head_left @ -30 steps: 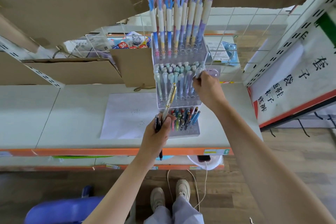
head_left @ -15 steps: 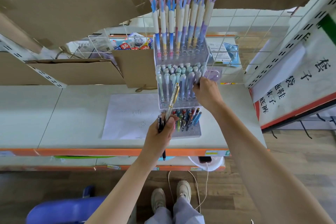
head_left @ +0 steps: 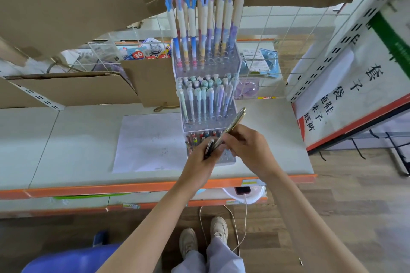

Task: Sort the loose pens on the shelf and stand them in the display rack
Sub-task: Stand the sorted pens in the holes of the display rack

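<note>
Above the white shelf [head_left: 66, 139], both hands pinch a glossy gold pen [head_left: 233, 125].

Stationery shop: tiered display rack [head_left: 233, 68] full of pens, orange-edged retail shelf [head_left: 66, 146], wire grid panel [head_left: 288, 35], cardboard stock boxes [head_left: 73, 88].

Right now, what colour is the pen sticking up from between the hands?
Gold pen, shiny; seen in the head view.
</note>
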